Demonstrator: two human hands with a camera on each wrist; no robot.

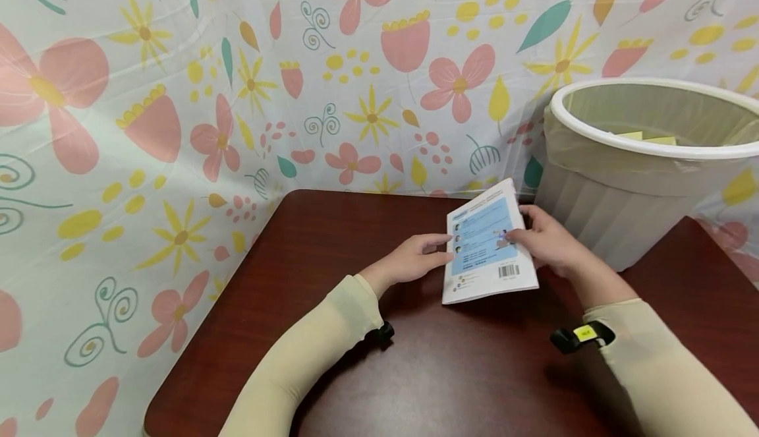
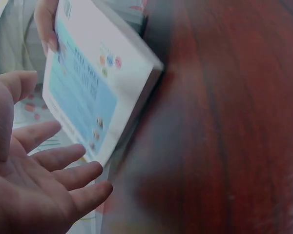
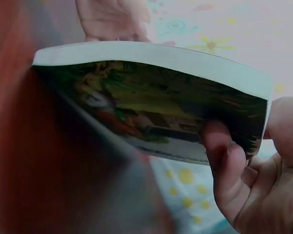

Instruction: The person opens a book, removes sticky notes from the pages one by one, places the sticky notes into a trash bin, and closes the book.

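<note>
A paperback book (image 1: 483,246) with a white and blue back cover and a barcode is held tilted above the dark table. My right hand (image 1: 551,239) grips its right edge, thumb on the back cover. In the right wrist view, fingers of that hand (image 3: 254,170) press the dark, illustrated front cover (image 3: 171,112), and the thick page block shows. At the book's left edge is my left hand (image 1: 412,257). Its fingers (image 2: 75,175) are spread and relaxed in the left wrist view, close to the book's edge; whether they touch it I cannot tell.
A tall grey bin (image 1: 599,200) with a white rim and a clear liner stands at the right, with yellowish pieces (image 1: 652,138) inside. The reddish-brown table (image 1: 474,371) ends at a flower-printed curtain (image 1: 367,114) behind and on the left.
</note>
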